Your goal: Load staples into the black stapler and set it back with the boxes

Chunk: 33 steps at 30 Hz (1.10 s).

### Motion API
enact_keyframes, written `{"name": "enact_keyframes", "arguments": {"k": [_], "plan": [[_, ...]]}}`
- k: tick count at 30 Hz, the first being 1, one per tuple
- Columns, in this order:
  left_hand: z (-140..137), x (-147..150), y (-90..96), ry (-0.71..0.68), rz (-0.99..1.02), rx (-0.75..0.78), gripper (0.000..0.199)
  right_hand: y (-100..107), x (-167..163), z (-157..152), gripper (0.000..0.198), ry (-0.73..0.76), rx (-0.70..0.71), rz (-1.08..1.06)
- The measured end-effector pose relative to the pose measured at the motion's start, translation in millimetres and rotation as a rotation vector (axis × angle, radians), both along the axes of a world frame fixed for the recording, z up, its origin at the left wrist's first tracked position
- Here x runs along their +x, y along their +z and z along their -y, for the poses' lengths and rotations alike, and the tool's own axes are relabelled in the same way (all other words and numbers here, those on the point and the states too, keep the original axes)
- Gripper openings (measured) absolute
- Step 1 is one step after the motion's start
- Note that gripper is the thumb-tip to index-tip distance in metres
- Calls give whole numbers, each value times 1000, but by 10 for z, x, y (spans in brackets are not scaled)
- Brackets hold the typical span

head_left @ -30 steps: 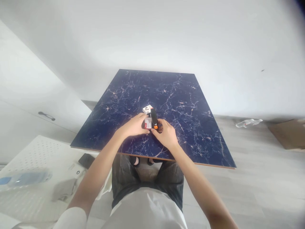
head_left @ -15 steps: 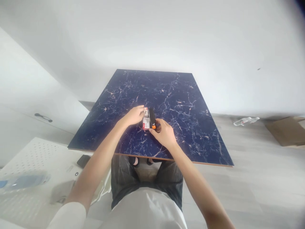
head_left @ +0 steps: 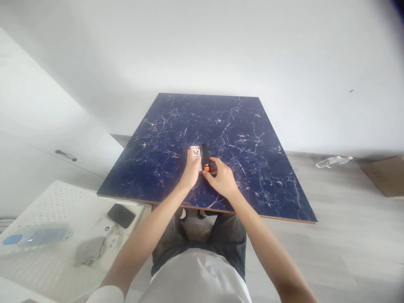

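Observation:
On the dark blue marbled tabletop (head_left: pixel 227 126), a small white and red box (head_left: pixel 196 150) stands close against a slim black object with an orange end (head_left: pixel 205 153). My left hand (head_left: pixel 190 169) grips the box from its left and near side, the thumb lying across it and covering its lower part. My right hand (head_left: pixel 221 176) curls around the near right end of the black object, thumb and fingers closed at its orange tip. The exact kind of the black object cannot be made out.
At lower left, a white perforated surface (head_left: pixel 59 198) bears a black phone (head_left: pixel 121 215), a clear bottle with a blue cap (head_left: pixel 41 237) and a grey pouch (head_left: pixel 90 250). On the floor at right lie clear plastic bottles (head_left: pixel 333 161) and a cardboard box (head_left: pixel 385 174).
My left hand has moved from the far left side of the boxes down over the nearer part, thumb now across it. My right hand stays at the orange end. The view has shifted slightly.

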<state>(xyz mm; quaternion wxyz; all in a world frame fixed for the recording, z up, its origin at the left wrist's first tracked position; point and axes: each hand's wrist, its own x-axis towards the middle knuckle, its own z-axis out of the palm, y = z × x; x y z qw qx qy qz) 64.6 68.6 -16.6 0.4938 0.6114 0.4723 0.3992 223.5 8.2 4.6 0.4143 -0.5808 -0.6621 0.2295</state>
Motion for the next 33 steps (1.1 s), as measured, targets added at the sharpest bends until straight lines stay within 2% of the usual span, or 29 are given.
{"name": "enact_keyframes", "arguments": {"k": [3, 5, 7, 10, 13, 15, 19, 23, 27, 30, 33], "plan": [[49, 73, 15, 25, 128, -11, 64, -2, 18, -2, 42, 7, 12, -13], [-7, -95, 102, 13, 38, 30, 66, 4, 26, -4, 42, 21, -4, -37], [-90, -350, 219, -106, -158, 151, 76, 15, 28, -7, 42, 26, -16, -48], [-194, -634, 369, -367, -428, 281, 101, 33, 23, -6, 42, 29, -15, -53], [-245, -666, 415, -478, -549, 311, 93, 40, 20, -2, 41, 27, -18, -58], [-262, -620, 395, -472, -530, 297, 84, 39, 21, 0, 42, 25, -28, -68], [-281, -586, 358, -473, -483, 278, 81, 26, 30, -2, 42, 23, -39, -87], [-275, -602, 383, -478, -544, 336, 80, -16, 38, -18, 43, 15, -44, -99], [-249, -579, 418, -472, -591, 333, 78, -68, 43, -32, 45, -10, -28, -92], [-227, -600, 452, -471, -579, 333, 88, -96, 72, -28, 50, -4, -31, -118], [-216, -668, 484, -410, -601, 351, 102, -128, 127, -19, 62, 37, -55, -185]]}}
